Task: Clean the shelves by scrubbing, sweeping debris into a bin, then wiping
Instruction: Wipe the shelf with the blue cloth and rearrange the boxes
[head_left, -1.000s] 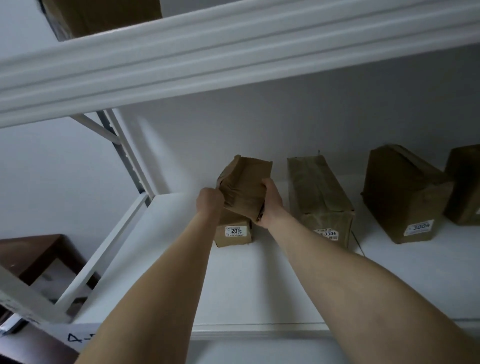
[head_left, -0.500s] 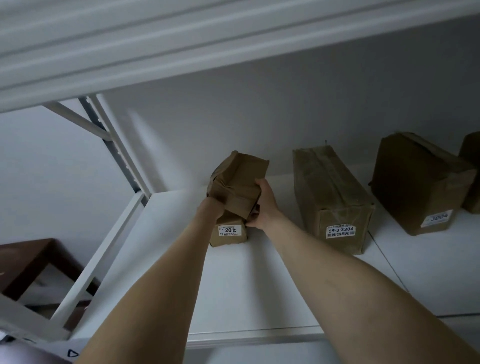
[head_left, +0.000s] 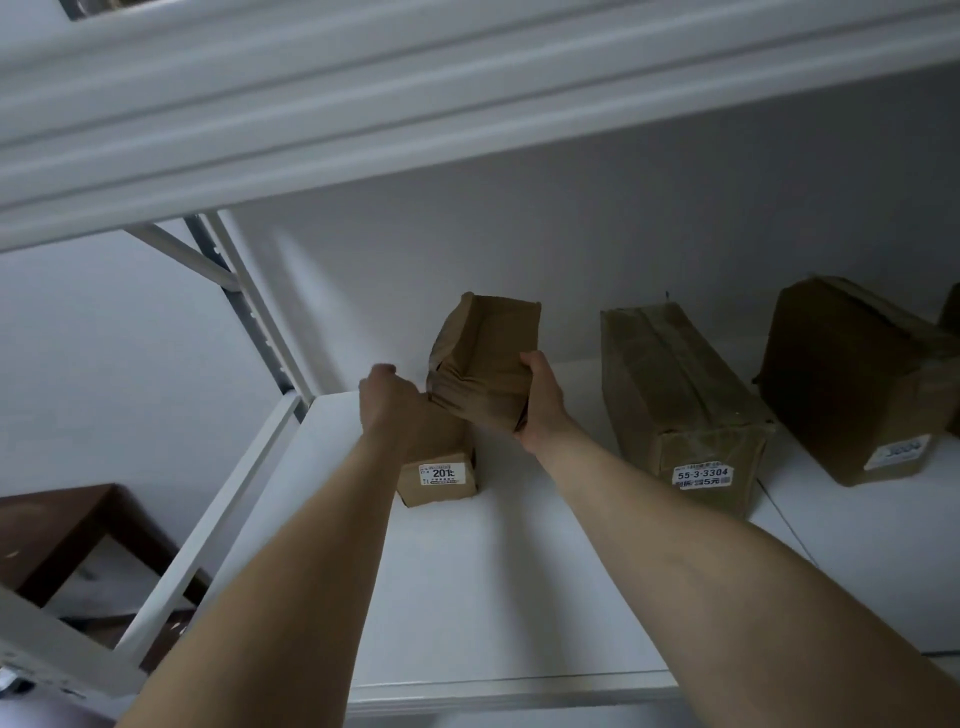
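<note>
Near left end of shelf (head_left: 467, 597), toward back wall: kraft-paper parcel (head_left: 483, 364), tilted atop labelled parcel (head_left: 441, 467). Long axis front-to-back. Right hand (head_left: 540, 400) grasping right side; left hand (head_left: 387, 400) closed at left edge, contact unclear. Both equally near.

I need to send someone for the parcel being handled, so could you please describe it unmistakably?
Look at the white shelf with its row of brown parcels. At the left end stands a small box labelled 201. The crumpled brown paper parcel is tilted on top of it, held by the right hand; it alone shows no label and sits off the shelf.
</note>
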